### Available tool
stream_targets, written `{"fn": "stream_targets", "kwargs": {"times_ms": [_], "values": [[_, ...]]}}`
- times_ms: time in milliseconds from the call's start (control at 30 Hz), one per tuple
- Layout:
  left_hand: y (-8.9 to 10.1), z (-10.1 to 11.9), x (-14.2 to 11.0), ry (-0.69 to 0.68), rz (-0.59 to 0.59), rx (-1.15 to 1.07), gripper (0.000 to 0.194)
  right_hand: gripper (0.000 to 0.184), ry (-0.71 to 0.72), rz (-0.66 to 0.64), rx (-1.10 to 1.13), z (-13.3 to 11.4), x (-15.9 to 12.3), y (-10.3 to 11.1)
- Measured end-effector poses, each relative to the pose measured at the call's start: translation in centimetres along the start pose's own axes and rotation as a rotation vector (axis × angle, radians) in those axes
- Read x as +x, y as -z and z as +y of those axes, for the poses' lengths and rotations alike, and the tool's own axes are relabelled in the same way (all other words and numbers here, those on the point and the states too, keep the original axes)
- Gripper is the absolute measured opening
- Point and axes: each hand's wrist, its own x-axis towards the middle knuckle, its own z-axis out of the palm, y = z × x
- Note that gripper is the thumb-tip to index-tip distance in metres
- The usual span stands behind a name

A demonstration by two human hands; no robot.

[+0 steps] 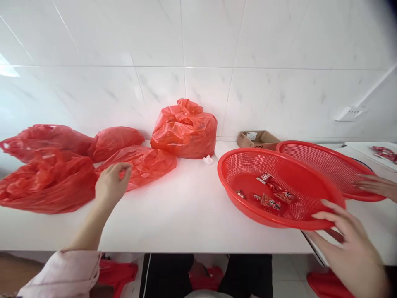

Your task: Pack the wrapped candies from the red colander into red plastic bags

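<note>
My left hand (112, 184) is over the white table, in front of a flattened red plastic bag (155, 163). Its fingers are curled towards the thumb; whatever they pinch, if anything, I cannot make out. On the right, my right hand (353, 242), a little blurred, grips the near right rim of a round red plastic basket (297, 165), fingers over the rim and thumb below. The basket looks slightly tilted. Several small red snack packets (269, 201) lie on its bottom.
Full red plastic bags (46, 182) lie at the left, and a tied one (186, 130) stands by the wall. Behind the basket are a small cardboard box (259, 138) and a second red basket (322, 155), with another person's hand (376, 185) at it. A crumpled white scrap (208, 159) lies mid-table.
</note>
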Motion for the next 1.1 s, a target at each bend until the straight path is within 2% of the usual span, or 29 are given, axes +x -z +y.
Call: {"fn": "stream_targets", "kwargs": {"times_ms": [100,167,233,300,400,467,533,600,667,767,867,967,1033,1100], "values": [[-2.4,-0.5,0.0,-0.021,-0.144,0.107,0.050,0.047,0.016,-0.055,0.077,-0.8,-1.3,-3.5],[-4.4,-0.6,-0.8,-0.025,-0.238,0.167,0.044,0.044,-0.043,-0.051,0.048,-1.1,-2.2,-5.4],[-5.8,-0.5,-2.4,-0.060,-0.293,0.182,0.032,0.044,-0.055,-0.072,0.015,-1.6,-3.0,-6.3],[-6.4,0.0,-4.8,-0.116,-0.318,0.173,0.025,0.050,-0.035,-0.058,0.032,-2.7,-3.6,-6.0],[-5.7,1.0,-9.0,-0.247,-0.354,0.074,0.018,0.048,-0.004,0.049,0.110,-5.6,-4.4,-4.2],[-4.5,1.5,-11.4,-0.362,-0.422,-0.069,0.010,0.032,0.075,0.079,0.180,-7.8,-4.9,-3.0],[-2.9,1.3,-13.1,-0.433,-0.517,-0.193,0.003,0.015,0.197,0.006,0.262,-9.8,-5.0,-2.4],[-1.2,0.4,-13.8,-0.440,-0.582,-0.235,0.008,0.009,0.281,-0.097,0.346,-11.3,-4.9,-2.4],[0.4,-0.8,-13.8,-0.406,-0.549,-0.251,0.018,0.012,0.309,-0.177,0.417,-12.6,-4.7,-2.8],[2.1,-1.8,-13.2,-0.274,-0.354,-0.266,0.037,0.016,0.358,-0.261,0.495,-14.2,-4.7,-3.7],[2.7,-0.5,-13.2,-0.130,-0.165,-0.263,0.044,0.018,0.423,-0.335,0.545,-15.3,-5.3,-4.5],[1.3,2.9,-14.5,-0.151,-0.066,-0.327,0.041,0.021,0.448,-0.391,0.549,-15.9,-6.0,-4.7],[-0.8,5.2,-15.7,-0.232,-0.099,-0.352,0.044,0.025,0.463,-0.438,0.507,-16.2,-6.4,-4.8],[-3.2,6.8,-16.8,-0.286,-0.187,-0.305,0.057,0.035,0.491,-0.515,0.425,-16.1,-7.0,-5.1]]}}
